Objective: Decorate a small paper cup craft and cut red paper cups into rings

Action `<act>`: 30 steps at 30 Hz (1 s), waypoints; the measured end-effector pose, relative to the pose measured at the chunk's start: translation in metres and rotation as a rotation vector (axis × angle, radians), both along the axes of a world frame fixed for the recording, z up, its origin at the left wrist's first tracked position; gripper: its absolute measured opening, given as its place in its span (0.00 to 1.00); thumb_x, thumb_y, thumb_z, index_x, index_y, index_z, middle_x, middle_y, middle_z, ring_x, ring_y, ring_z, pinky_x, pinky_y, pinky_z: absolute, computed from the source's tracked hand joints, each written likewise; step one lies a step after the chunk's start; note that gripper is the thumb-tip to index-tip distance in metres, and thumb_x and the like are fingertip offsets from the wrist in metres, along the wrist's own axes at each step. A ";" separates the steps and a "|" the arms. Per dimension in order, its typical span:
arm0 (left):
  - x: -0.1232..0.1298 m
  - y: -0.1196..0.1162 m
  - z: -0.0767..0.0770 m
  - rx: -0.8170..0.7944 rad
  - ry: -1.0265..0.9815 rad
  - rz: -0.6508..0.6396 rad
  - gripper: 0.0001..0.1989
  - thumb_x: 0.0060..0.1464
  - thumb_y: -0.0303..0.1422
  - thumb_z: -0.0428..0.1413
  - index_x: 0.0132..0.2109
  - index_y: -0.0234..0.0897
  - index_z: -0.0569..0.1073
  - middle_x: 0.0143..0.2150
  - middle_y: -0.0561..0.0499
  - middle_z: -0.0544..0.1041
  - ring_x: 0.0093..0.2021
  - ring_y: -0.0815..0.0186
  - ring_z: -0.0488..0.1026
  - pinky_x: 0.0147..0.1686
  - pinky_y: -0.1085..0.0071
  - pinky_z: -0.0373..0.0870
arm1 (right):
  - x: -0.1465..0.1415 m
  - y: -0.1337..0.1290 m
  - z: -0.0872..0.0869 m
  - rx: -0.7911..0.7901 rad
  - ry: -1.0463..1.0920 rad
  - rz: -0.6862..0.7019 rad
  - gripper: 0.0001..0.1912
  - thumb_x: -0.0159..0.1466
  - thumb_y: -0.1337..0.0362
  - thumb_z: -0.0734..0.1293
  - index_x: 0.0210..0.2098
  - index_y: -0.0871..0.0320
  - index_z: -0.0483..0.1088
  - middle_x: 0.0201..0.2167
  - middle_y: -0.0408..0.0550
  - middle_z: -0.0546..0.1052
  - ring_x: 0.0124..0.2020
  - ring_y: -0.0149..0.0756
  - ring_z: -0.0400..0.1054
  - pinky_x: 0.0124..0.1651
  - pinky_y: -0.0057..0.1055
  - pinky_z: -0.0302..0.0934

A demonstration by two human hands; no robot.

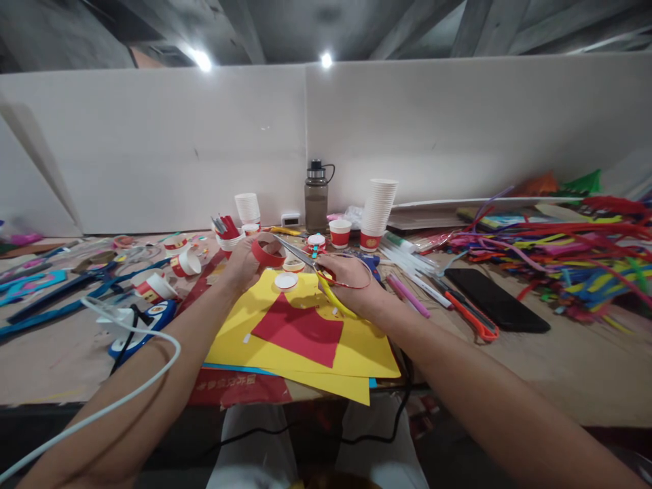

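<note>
My left hand (244, 263) is closed on a curled red paper strip (268, 251), held up over the far edge of the yellow sheets. In my right hand (346, 280) is a pair of scissors (295, 249) with yellow handles, its blades pointing left toward the red strip. Whether the blades touch the strip, I cannot tell. A thin red band circles the right wrist. Below both hands, a piece of red paper (300, 331) lies on the yellow paper (356, 356), near a small round white disc (286, 281).
Paper cups (186, 263) lie at left; a cup stack (377, 210) and a water bottle (316, 200) stand behind. A white cable (170, 360) crosses my left forearm. At right are a utility knife (471, 316), a phone (496, 299) and a pile of pipe cleaners (570, 244).
</note>
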State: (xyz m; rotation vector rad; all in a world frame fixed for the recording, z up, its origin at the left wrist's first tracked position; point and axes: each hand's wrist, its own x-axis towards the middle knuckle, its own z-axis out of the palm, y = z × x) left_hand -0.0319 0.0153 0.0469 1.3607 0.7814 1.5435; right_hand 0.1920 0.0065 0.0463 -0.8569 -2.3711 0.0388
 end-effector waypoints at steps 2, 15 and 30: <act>0.001 -0.001 0.002 -0.002 0.019 -0.019 0.09 0.42 0.33 0.63 0.27 0.32 0.72 0.23 0.52 0.71 0.22 0.72 0.67 0.21 0.76 0.63 | 0.000 -0.001 0.001 -0.007 0.005 0.004 0.09 0.58 0.66 0.64 0.39 0.58 0.72 0.36 0.50 0.77 0.36 0.36 0.68 0.37 0.27 0.57; 0.002 0.003 -0.002 0.007 -0.089 0.052 0.08 0.39 0.28 0.64 0.30 0.33 0.74 0.27 0.52 0.74 0.29 0.71 0.72 0.30 0.75 0.68 | 0.001 0.003 -0.002 0.000 -0.067 -0.070 0.18 0.57 0.63 0.64 0.47 0.60 0.70 0.39 0.54 0.75 0.39 0.41 0.68 0.40 0.32 0.60; 0.000 -0.003 0.006 0.023 -0.010 0.010 0.08 0.43 0.31 0.63 0.31 0.32 0.73 0.27 0.51 0.72 0.26 0.70 0.70 0.25 0.74 0.68 | 0.001 0.006 -0.007 0.039 -0.047 -0.055 0.16 0.59 0.65 0.62 0.47 0.57 0.70 0.39 0.50 0.77 0.39 0.37 0.70 0.39 0.28 0.58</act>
